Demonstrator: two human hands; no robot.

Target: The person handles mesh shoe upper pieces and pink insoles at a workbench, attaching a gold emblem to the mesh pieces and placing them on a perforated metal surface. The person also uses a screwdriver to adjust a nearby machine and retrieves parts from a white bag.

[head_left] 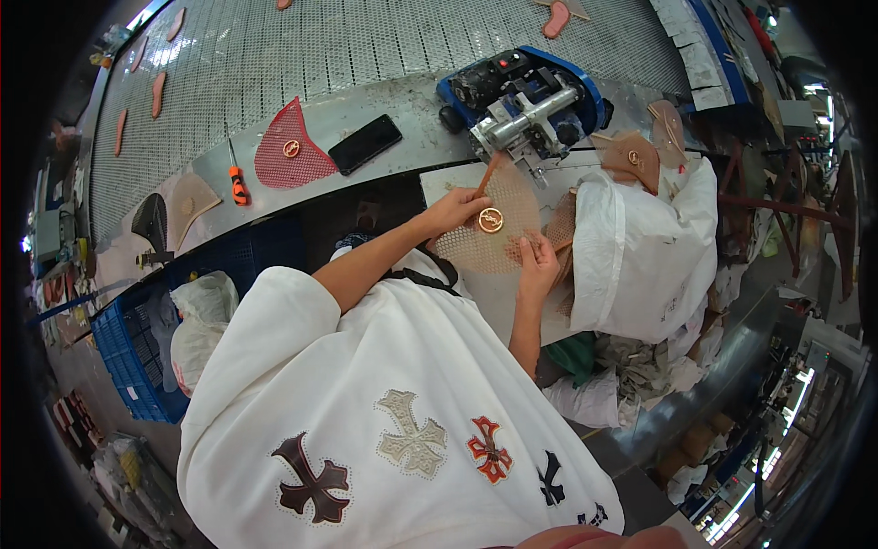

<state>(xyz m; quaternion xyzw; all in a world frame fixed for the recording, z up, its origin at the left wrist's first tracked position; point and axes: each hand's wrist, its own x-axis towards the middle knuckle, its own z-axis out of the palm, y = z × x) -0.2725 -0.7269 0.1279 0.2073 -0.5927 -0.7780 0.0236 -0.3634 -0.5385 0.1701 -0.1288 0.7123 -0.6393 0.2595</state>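
Note:
Both my hands are at a beige perforated shoe-upper piece (514, 197) with a round gold emblem (491, 220) on it. My left hand (453, 212) is closed on its left edge, beside a narrow brown strip (488, 177) that runs up toward the blue machine (526, 105). At the lower right edge, my right hand (538, 260) pinches the same piece between thumb and fingers. The machine's metal head is just beyond the piece. Whether the strip is joined to the piece or to the machine, I cannot tell.
A white sack (631, 256) stands at the right, with similar brown pieces (629, 158) behind it. Along the metal ledge lie a black phone (365, 145), a red perforated piece (291, 151) and an orange-handled screwdriver (239, 186). Blue crates (137, 352) sit at the left; a mesh conveyor (366, 55) lies beyond.

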